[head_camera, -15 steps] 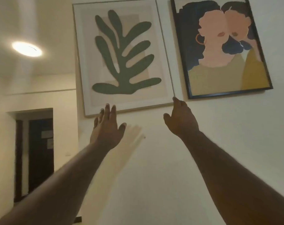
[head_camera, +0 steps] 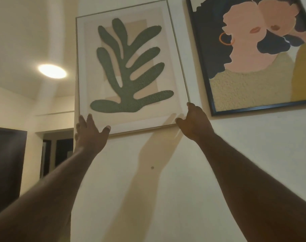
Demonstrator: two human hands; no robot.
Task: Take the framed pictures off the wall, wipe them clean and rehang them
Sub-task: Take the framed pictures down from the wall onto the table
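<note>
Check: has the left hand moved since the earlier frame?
Yes. The left hand rose from below the leaf picture to its bottom-left corner.

Both forearms are bare to the frame's edge, no sleeves; the left hand (head_camera: pixel 92 135) and right hand (head_camera: pixel 195 124) are ungloved.
</note>
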